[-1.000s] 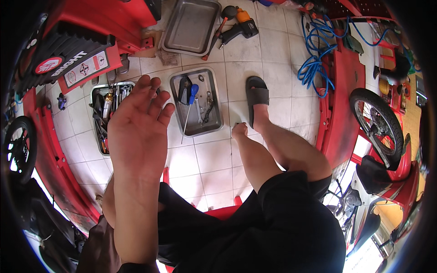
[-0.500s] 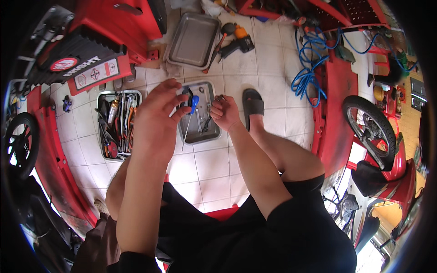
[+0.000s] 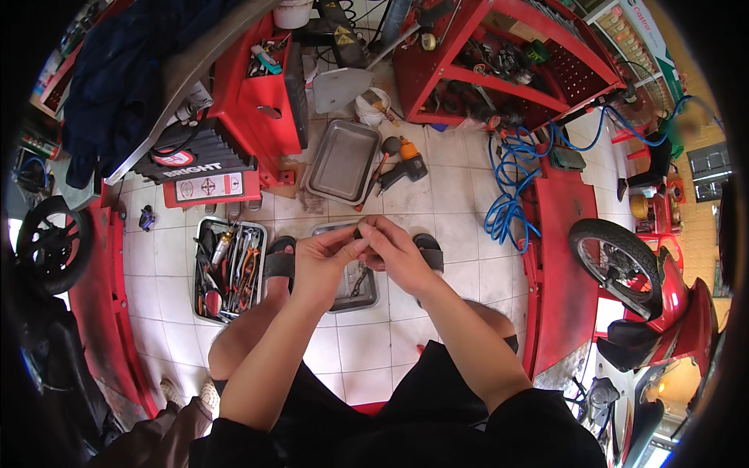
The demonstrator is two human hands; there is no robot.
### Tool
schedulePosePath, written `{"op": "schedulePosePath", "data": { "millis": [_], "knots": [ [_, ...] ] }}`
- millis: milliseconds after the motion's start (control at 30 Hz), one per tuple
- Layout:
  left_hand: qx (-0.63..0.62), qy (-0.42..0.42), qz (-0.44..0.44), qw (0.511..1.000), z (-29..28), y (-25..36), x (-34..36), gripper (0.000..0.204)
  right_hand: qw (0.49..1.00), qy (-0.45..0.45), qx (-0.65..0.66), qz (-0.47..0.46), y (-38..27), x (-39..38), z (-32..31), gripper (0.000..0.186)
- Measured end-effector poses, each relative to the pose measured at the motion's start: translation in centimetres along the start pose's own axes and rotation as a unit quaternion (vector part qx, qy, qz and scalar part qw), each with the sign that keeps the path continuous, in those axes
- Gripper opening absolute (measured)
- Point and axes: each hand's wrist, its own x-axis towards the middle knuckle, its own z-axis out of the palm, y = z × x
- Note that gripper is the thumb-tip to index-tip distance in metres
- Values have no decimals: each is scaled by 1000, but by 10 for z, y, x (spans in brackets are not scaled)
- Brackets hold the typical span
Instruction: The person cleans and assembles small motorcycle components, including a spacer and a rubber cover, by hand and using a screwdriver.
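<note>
My left hand point(image 3: 321, 265) and my right hand point(image 3: 399, 253) meet in front of me. Their thumbs and fingers pinch a small dark piece point(image 3: 358, 233) between them, too small and covered for its kind to be told. Beneath the hands, a shallow metal tray point(image 3: 378, 290) rests on the tiled floor between my feet, partly hidden by them. Inside it lies a dark chain-like part point(image 3: 359, 281).
At the left, another tray point(image 3: 200, 306) is full of pliers, wrenches and other hand tools. Beyond my hands lie a large metal tray point(image 3: 341, 160) and an orange-and-black power tool point(image 3: 406, 166). A blue hose point(image 3: 507, 207) coils at the right, near a red platform point(image 3: 563, 265).
My left hand, raised with fingers apart before, has come down to meet my right hand at the small piece. The view has tilted farther ahead. The blue-handled screwdriver no longer shows.
</note>
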Motion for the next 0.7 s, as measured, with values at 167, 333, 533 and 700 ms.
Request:
{"op": "schedulePosePath", "data": {
  "millis": [167,333,533,700],
  "knots": [
    [-160,28,-44,986,-8,7,7,27,972,17,230,-47,4,11,-10,34],
    [-182,19,-47,982,-12,-4,8,24,970,91,174,-146,-7,-6,-12,26],
    [-280,-30,-93,955,-19,-11,8,25,980,80,44,-179,-2,-9,-15,26],
    [-360,-89,-121,921,-18,-8,6,27,975,38,103,-195,-8,-24,6,29]
  ]
}}
